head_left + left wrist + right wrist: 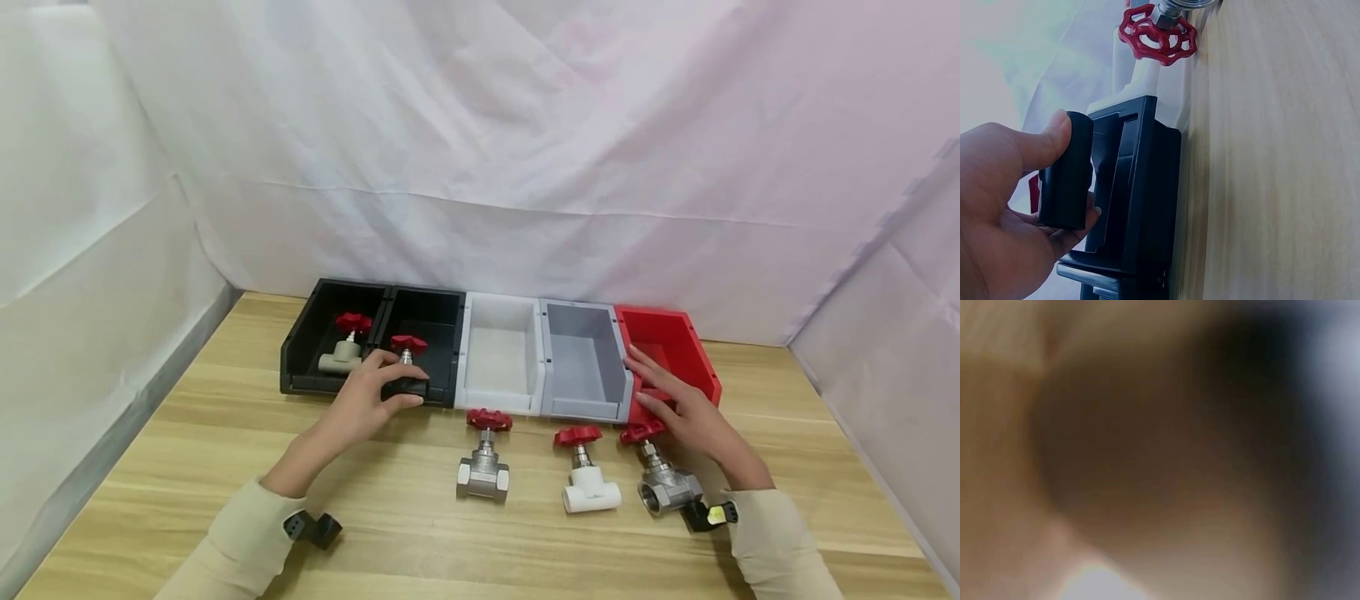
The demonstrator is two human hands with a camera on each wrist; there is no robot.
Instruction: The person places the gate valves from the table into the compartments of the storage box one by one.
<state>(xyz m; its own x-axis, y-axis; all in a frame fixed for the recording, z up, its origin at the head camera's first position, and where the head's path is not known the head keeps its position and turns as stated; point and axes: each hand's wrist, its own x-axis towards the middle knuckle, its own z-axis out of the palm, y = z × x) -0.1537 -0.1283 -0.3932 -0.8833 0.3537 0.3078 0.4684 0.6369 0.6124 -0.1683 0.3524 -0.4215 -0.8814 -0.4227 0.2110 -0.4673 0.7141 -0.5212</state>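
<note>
Here, left hand (363,400), pinching black valve (1067,176)

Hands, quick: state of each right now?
Left hand: closed, holding a black T-shaped valve with a red handwheel.
Right hand: open, nothing visibly held, at the red plastic bin.

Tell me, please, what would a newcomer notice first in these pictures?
Probably the row of five bins, two black, one white, one gray, one red, before the white cloth. Next, the left hand pinching a black valve at the second bin from the left. Then, on the table in front, a silver valve, a white valve and another silver valve, all with red handwheels.
</note>
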